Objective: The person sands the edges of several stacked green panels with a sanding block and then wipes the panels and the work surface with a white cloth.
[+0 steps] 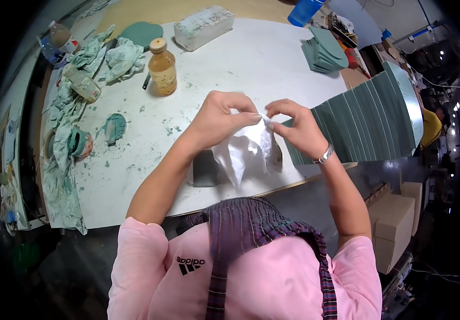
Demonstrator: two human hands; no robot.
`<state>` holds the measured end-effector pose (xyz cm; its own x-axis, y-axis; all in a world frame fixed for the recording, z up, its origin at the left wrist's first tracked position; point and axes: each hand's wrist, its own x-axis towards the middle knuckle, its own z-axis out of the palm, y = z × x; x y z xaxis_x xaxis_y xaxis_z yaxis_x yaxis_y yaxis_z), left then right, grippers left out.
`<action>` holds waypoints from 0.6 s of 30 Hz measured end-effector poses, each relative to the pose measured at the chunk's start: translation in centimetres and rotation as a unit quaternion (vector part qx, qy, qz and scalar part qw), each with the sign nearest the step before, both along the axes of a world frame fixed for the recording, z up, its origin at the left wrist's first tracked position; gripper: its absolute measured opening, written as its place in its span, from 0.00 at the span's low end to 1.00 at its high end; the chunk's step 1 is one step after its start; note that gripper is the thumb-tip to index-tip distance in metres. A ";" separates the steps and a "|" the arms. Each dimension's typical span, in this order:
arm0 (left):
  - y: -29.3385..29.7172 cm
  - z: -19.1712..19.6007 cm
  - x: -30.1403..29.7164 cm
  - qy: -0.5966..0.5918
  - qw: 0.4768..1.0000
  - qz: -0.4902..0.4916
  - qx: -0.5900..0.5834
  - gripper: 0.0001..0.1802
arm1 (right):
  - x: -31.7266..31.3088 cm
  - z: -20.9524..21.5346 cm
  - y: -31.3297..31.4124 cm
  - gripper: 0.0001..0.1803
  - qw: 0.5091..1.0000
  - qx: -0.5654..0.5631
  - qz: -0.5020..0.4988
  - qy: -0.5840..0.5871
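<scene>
Over the near edge of the white table (150, 160), a thin, shiny, silvery-clear plastic film (238, 152) hangs from my fingers. My left hand (216, 117) pinches its top edge between thumb and fingertips. Close beside it, my right hand (302, 130), with a metal watch or bracelet at the wrist, is closed on the same film near its upper corner. Below the film lies a flat dark green rectangular piece (205, 169), partly covered by it. To the right of my right hand, a long fanned row of dark green pieces (358, 122) reaches past the table's edge.
Stained cloths (64, 186) line the table's left side, near an open jar (79, 143) and a green-smeared disc (115, 128). An amber bottle (164, 74) and a whitish block (204, 28) stand farther back. Green pads (323, 50) are stacked far right. Cardboard boxes (395, 224) sit below, right.
</scene>
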<state>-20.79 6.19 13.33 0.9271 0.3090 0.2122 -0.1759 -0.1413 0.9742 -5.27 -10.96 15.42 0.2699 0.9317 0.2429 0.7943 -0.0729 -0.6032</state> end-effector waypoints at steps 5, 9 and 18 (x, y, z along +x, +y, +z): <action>1.8 -0.6 -3.0 0.006 0.992 0.093 0.085 0.09 | -0.9 -0.3 2.8 0.07 0.958 -0.007 -0.028 0.284; -0.3 -8.0 -7.1 0.062 0.931 0.111 0.342 0.08 | 0.5 -0.6 3.5 0.05 0.946 0.111 -0.128 0.277; 1.8 -6.4 -10.6 0.178 0.886 0.174 0.391 0.10 | -0.1 0.0 5.4 0.05 0.939 0.084 -0.150 0.298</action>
<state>-31.42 7.98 6.90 0.8553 0.4773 0.2016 0.3094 -0.7826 0.5402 -5.33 -5.54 15.37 0.6485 0.7543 0.1022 0.2709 -0.1032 -0.9571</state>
